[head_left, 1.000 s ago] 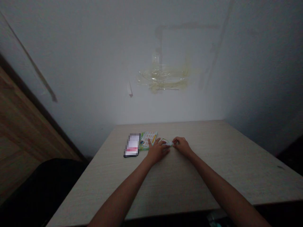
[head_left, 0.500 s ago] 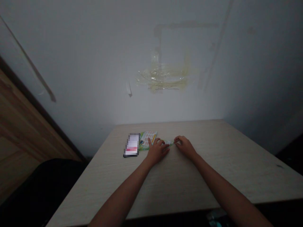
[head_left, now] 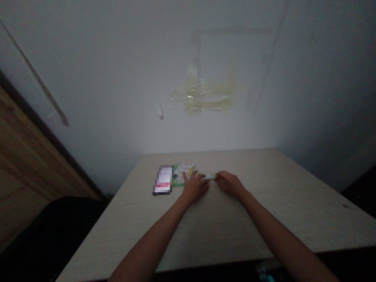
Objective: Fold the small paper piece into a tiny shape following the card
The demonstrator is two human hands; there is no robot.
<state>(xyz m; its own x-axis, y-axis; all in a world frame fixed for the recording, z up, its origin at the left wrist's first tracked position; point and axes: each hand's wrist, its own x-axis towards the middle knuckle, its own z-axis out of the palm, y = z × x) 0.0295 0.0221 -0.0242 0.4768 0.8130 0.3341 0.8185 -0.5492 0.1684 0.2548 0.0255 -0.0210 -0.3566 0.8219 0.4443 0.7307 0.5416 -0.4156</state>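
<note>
A green and white printed leaflet [head_left: 184, 170] lies on the table, partly hidden by my hands. My left hand [head_left: 194, 189] rests over its middle with the fingers spread, pressing it down. At the leaflet's right end, my right hand [head_left: 231, 184] has thumb and fingertips pinched together on the narrow edge. A short strip of green and white paper shows between the two hands. Left of the leaflet, close against it, lies a phone [head_left: 163, 180] with a blurred-out screen and a dark rim.
The pale wood-grain table [head_left: 252, 235] meets a grey wall [head_left: 117, 78] at its back edge. Clear tape [head_left: 205, 96] is stuck to the wall. A black rounded object [head_left: 58, 231] stands at the lower left, near wooden panelling [head_left: 26, 156].
My right hand has lowered slightly, and the leaflet's right end appears flatter beside its fingertips. My left hand stays almost in place.
</note>
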